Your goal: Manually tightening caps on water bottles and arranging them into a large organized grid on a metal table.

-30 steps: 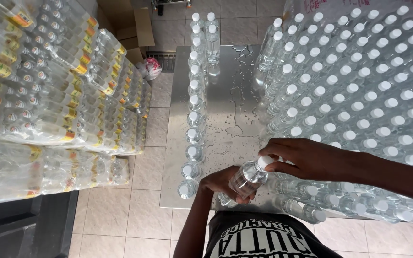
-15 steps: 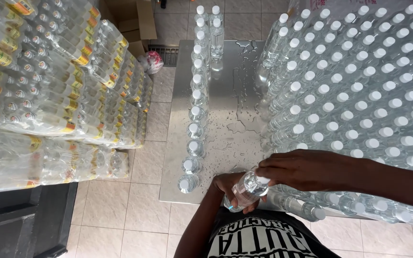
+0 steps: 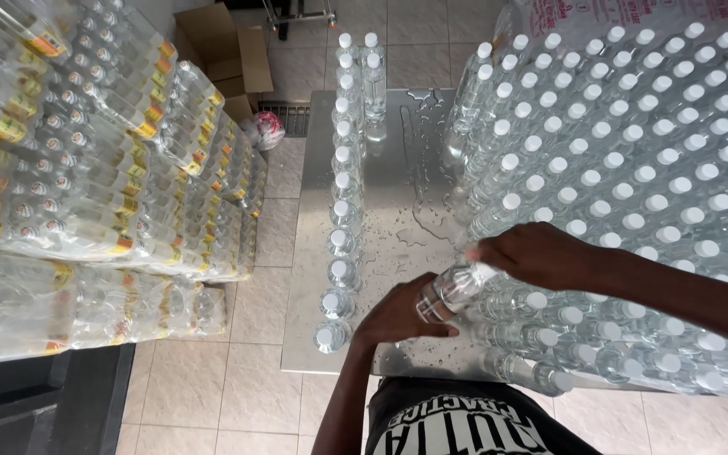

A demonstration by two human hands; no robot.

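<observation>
A clear plastic water bottle (image 3: 452, 288) lies tilted between both my hands above the near edge of a wet steel table (image 3: 398, 194). My left hand (image 3: 399, 314) cups the bottle's lower end from beneath. My right hand (image 3: 541, 255) closes over its upper end, hiding the cap. A large block of upright white-capped bottles (image 3: 634, 168) fills the table's right side, right beside my right hand. A single row of capped bottles (image 3: 340, 211) runs along the table's left edge.
Shrink-wrapped packs of bottles (image 3: 86, 185) are stacked high on the left. Cardboard boxes (image 3: 221, 50) and a red-and-white bag (image 3: 264, 128) sit on the tiled floor beyond. Water drops cover the table's bare middle strip.
Both hands have shifted slightly while keeping hold of the bottle; my right hand has slid up over its top end and the bottle has tilted a little more.
</observation>
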